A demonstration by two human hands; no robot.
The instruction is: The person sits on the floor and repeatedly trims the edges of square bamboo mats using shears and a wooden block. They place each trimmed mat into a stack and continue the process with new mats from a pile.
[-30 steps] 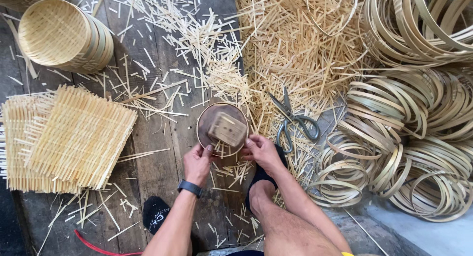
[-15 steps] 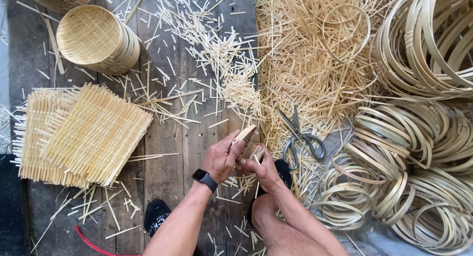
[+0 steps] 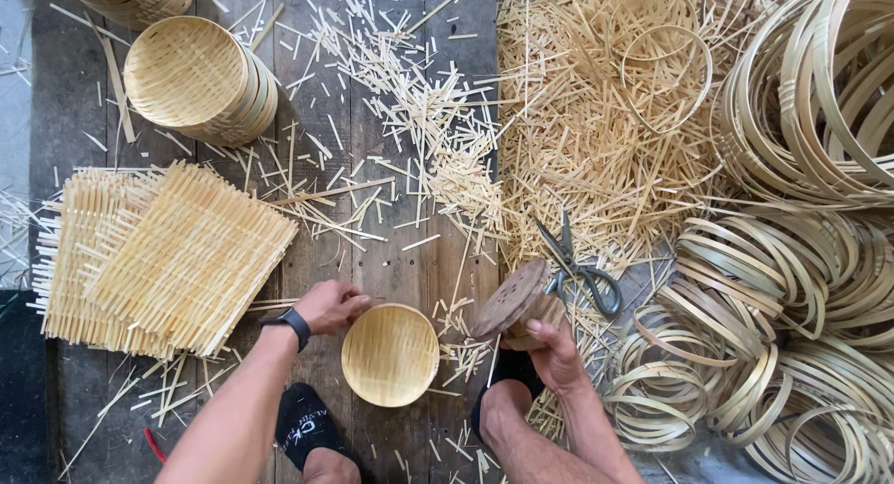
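A small round woven bamboo basket (image 3: 390,354) lies open side up on the wooden plank floor (image 3: 391,251) in front of me. My left hand (image 3: 331,304), with a dark watch on the wrist, rests at the basket's upper left rim, fingers curled. My right hand (image 3: 556,353) grips a round brown wooden mould block (image 3: 515,302), tilted up on its edge just right of the basket.
Stacked square woven mats (image 3: 163,256) lie at the left. A stack of finished round baskets (image 3: 200,79) stands at the upper left. Scissors (image 3: 577,260) lie among loose bamboo slivers (image 3: 596,130). Piles of bamboo hoops (image 3: 801,288) fill the right side. My dark shoes (image 3: 305,426) show below.
Both hands held the mould with the basket on it before. Now the basket lies free on the floor, and the right hand has lifted the mould off to the right.
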